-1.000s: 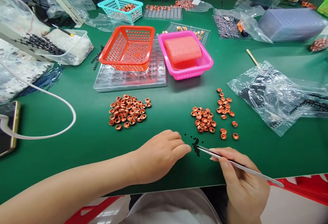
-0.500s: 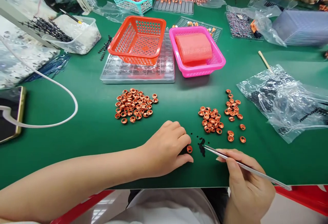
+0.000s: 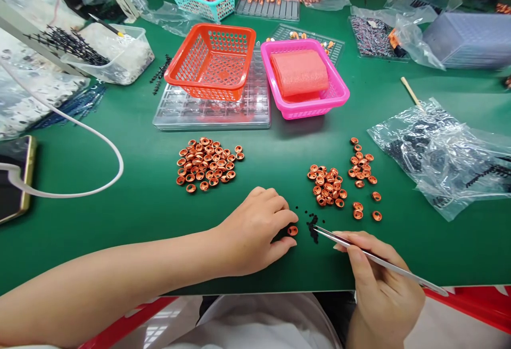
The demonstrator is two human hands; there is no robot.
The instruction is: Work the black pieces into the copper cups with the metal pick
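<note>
My left hand (image 3: 259, 232) rests on the green table, thumb and index finger curved apart around one small copper-coloured cup-shaped piece with holes (image 3: 293, 230). A narrow gap shows by the thumb; whether the index finger touches the piece I cannot tell. Pinched between the fingers of my right hand (image 3: 383, 280) is a pair of metal tweezers (image 3: 375, 257). Their tips point left into a small heap of tiny black dots (image 3: 313, 229); whether they grip a dot is too small to make out. Beyond lie a right pile of copper pieces (image 3: 328, 185) and a left pile (image 3: 206, 164).
More copper pieces (image 3: 360, 165) lie loose at right, beside a clear plastic bag (image 3: 443, 152). Behind stand an orange basket (image 3: 175, 75) on clear trays (image 3: 211, 120) and a pink basket (image 3: 315, 110) holding foam. A phone (image 3: 16, 179) with white cable lies left. Two co-workers' hands show at the back.
My left thumb has drawn slightly closer to the copper piece. The tweezers stay at the black dots. The whole view has shifted a little.
</note>
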